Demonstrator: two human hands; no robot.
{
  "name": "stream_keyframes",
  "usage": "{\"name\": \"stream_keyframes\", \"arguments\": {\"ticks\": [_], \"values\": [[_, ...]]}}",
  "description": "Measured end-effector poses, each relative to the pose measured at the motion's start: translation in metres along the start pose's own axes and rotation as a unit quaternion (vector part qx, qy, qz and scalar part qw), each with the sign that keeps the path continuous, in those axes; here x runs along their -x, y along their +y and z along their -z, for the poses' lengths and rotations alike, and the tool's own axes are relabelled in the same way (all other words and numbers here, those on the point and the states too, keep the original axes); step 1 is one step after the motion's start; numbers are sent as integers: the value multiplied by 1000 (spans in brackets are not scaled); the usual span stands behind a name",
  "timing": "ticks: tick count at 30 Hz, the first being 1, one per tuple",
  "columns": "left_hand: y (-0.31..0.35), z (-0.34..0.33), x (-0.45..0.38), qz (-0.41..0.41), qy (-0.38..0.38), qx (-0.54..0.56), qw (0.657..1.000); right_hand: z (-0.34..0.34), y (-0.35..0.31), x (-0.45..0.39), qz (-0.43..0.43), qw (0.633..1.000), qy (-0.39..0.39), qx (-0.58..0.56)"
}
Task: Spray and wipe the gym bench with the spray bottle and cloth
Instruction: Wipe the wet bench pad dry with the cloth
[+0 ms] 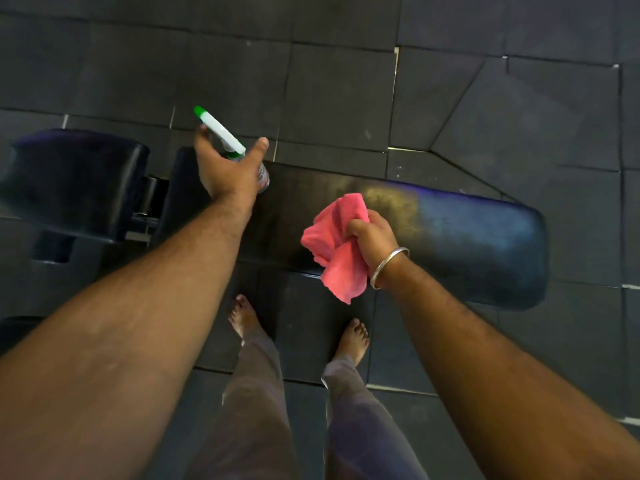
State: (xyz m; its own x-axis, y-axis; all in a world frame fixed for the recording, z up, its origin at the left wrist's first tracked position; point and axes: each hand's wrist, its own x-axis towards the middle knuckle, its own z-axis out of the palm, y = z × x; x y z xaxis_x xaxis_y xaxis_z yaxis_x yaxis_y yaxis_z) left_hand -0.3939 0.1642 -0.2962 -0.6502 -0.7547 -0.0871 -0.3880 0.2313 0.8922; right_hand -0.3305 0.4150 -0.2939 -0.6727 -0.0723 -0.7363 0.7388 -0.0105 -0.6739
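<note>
Two bare arms reach down over a dark padded gym bench (450,233), seen from a head-worn camera. At the end of a nearly straight arm, the left hand (225,168) stretches forward over the near-left part of the pad, its thumb splayed out to the right and its fingers (201,133) spread wide around the spray bottle (221,133) rather than curled tight on it; how firmly the palm bears on the bottle cannot be told, since the hand hides the contact. The bottle's white head with green tip angles up and to the left, and its clear body shows just below the thumb (no label or writing is legible). Bent at the elbow, the right arm wears a metal bangle (388,268) at the wrist; the right hand (372,237) hovers above the middle of the surface, fingers curled into a fist that grips a bunched pink cloth (337,244), whose loose corner hangs down past the bench's near edge. Bare feet (353,336) stand on the dark rubber floor tiles (346,81) beside the bench.
</note>
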Motion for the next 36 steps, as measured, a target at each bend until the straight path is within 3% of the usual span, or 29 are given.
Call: {"name": "stream_keyframes", "arguments": {"ticks": [5,11,15,19,27,32,36], "values": [[-3,2,-21,26,-2,-22,999,-10,-2,1,8,1000,6,8],[-9,20,-22,-59,-54,-135,988,-27,-6,1,59,993,18,106],[-15,56,-3,-105,-77,-156,979,-59,-14,8,89,987,23,135],[-17,124,19,-101,-60,-131,984,-111,-19,16,101,975,-26,198],[-83,315,63,-1,85,-130,988,-276,21,53,137,904,-182,363],[-163,431,96,88,202,-98,970,-392,87,89,153,834,-260,462],[-233,503,114,152,255,-104,949,-487,153,108,167,802,-304,486]]}}
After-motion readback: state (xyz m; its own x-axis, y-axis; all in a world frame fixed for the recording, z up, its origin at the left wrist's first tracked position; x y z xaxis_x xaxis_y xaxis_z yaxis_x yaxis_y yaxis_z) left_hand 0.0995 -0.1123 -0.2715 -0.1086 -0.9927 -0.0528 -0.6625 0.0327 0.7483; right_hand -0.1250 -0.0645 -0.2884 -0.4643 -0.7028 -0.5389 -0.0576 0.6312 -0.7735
